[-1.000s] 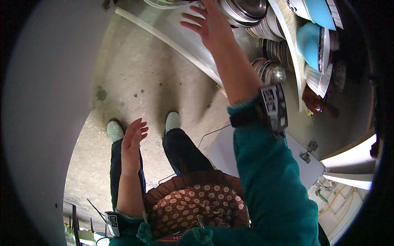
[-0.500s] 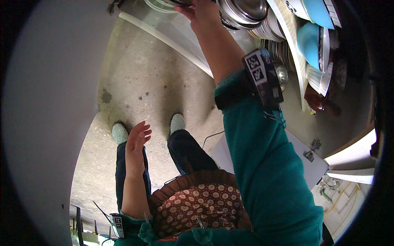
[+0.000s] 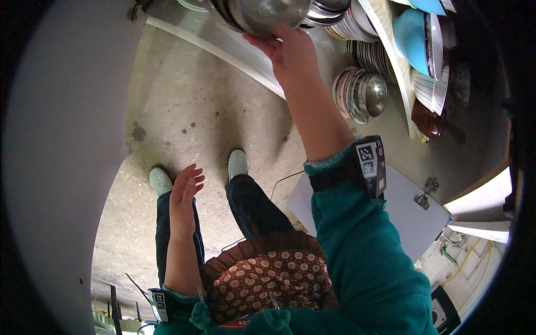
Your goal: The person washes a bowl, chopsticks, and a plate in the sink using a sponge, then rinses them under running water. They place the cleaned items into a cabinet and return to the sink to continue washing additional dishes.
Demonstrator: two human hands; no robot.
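At the top of the view my right hand [image 3: 293, 53] is closed on the edge of a shiny metal bowl [image 3: 268, 12]. Darker rims show at the bowl's left side, so it looks nested with others; the upper part runs out of the picture. My left hand [image 3: 183, 192] hangs over the floor near my legs, holding nothing, its fingers loosely apart. Right of the held bowl are a stack of pale plates [image 3: 353, 25] and several upright dark-edged plates [image 3: 369, 56]. Below these stands a stack of bowls [image 3: 357, 95] with a metal one on its end.
A pale shelf board [image 3: 391, 61] divides the cabinet, with blue bowls [image 3: 413, 42] and a striped bowl [image 3: 432, 92] beyond it. An open cabinet door [image 3: 352, 206] with a hinge lies at lower right. A large pale panel [image 3: 61, 145] fills the left side.
My right hand has drawn back toward me with the metal bowl, which now shows more fully. The bowl stack in the cabinet has come into view. My left hand has barely moved.
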